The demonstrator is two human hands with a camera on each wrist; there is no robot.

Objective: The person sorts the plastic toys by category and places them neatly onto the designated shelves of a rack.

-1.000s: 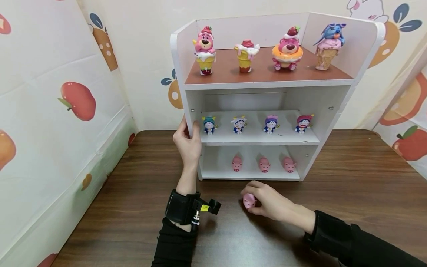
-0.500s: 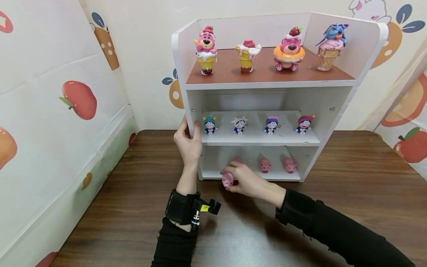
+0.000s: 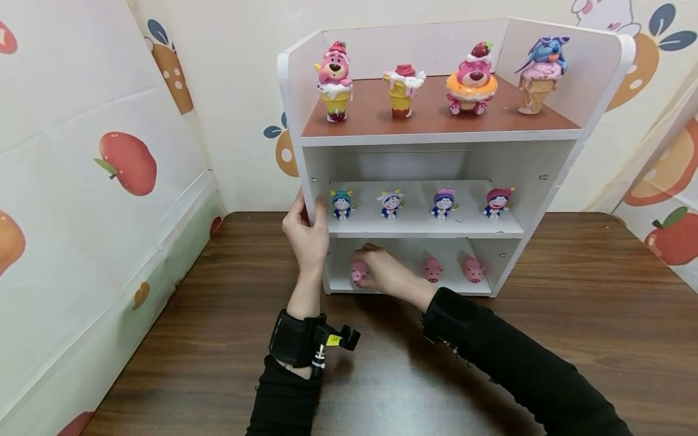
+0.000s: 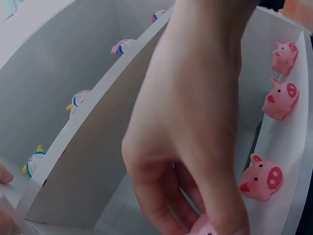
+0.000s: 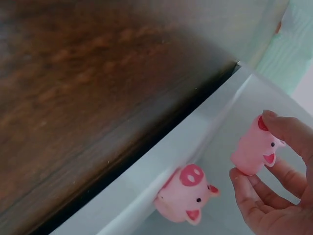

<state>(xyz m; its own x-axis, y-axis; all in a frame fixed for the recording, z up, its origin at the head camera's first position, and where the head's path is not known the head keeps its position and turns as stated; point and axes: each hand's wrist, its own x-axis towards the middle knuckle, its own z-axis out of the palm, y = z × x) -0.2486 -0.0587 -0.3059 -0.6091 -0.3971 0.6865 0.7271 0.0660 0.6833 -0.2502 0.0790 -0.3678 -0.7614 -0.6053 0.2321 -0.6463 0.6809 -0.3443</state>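
Observation:
My left hand [image 3: 308, 239] grips the left side panel of a white three-tier display shelf [image 3: 422, 235], thumb at the front edge. Inside the bottom tier, toward its left end, my right hand [image 3: 389, 271] pinches a small pink toy pig [image 3: 359, 270]. In the right wrist view thumb and fingertips hold this pig [image 5: 254, 147] at opposite ends, with another toy pig [image 5: 186, 193] beside it. Two further pigs, one in the middle [image 3: 433, 269] and one at the right [image 3: 473, 269], show in the head view; my right hand hides the nearest one there.
Several small blue figurines in animal hats, one in a teal hat [image 3: 342, 204], line the middle tier. On the brown top tier stand ice-cream and bear figurines, including a bear in an orange ring [image 3: 471, 85]. A wooden table [image 3: 218, 339] carries the shelf; patterned walls surround it.
The right hand has carried the toy pig from the table in front, leftward and forward, into the bottom tier. My left hand has stayed on the side panel.

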